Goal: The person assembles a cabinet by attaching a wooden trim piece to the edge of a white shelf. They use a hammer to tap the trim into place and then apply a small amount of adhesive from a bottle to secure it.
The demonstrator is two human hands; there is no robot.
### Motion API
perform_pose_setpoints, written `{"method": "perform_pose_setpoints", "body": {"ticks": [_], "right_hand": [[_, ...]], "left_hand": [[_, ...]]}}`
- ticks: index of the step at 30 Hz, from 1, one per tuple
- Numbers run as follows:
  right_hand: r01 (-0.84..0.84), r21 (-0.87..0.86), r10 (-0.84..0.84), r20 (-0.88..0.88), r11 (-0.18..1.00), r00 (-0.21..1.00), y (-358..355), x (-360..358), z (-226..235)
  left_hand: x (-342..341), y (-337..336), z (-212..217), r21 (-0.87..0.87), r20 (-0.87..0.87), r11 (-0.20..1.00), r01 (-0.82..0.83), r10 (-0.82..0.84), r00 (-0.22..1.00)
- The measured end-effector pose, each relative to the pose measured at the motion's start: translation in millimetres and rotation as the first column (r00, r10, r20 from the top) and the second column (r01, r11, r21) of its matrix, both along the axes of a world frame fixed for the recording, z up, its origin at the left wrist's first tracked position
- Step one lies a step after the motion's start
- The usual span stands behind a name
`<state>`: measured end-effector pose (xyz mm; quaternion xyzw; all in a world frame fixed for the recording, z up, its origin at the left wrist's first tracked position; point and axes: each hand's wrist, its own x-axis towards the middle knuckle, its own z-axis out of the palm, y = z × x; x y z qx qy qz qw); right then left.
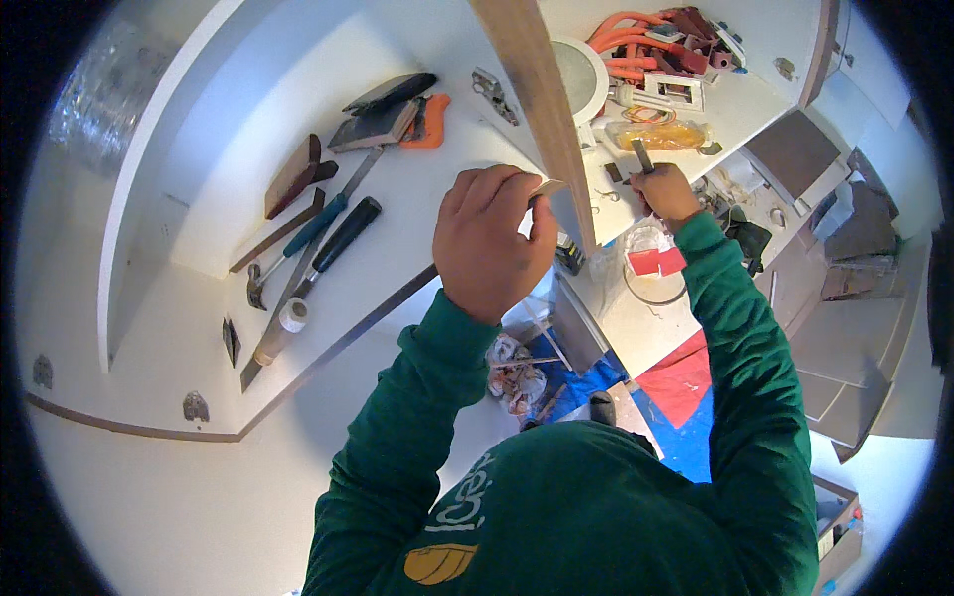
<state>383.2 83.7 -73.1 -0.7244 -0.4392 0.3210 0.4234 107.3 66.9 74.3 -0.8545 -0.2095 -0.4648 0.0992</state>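
Observation:
My left hand (pixel 495 238) is closed in front of the brown-edged upright panel (pixel 542 109). Its thumb and fingers pinch a small, thin, pale piece (pixel 548 187) whose tip lies against or very near the panel's edge; its kind is unclear. On the panel's other side, over the right shelf, my right hand (pixel 666 194) is closed around a dark, flat, narrow strip (pixel 643 156) that sticks up past the fingers. What the strip is cannot be made out. Beneath that hand stands a clear round container (pixel 648 238) with red pieces (pixel 656 262) by it.
On the left shelf lie a claw hammer (pixel 298 238), a black-handled tool (pixel 343 236), a white roll (pixel 293 315) and an orange item (pixel 427 121). A round white light fitting (pixel 579 81), orange conduit (pixel 626 40) and an amber packet (pixel 658 135) sit on the right shelf. Blue sheeting (pixel 686 447) covers floor below.

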Motion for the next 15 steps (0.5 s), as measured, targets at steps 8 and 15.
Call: {"method": "perform_pose_setpoints", "body": {"ticks": [8,15], "right_hand": [[-0.076,0.046,0.032,0.614,0.996,0.789,38,44,-34],[-0.067,0.004,0.057,0.486,0.998,0.872,27,29,-4]], "left_hand": [[6,-1,-1,0.044,-0.095,0.998,-0.048,0.052,0.994],[2,2,-7,0.123,-0.14,0.988,-0.098,0.115,0.983]]}}
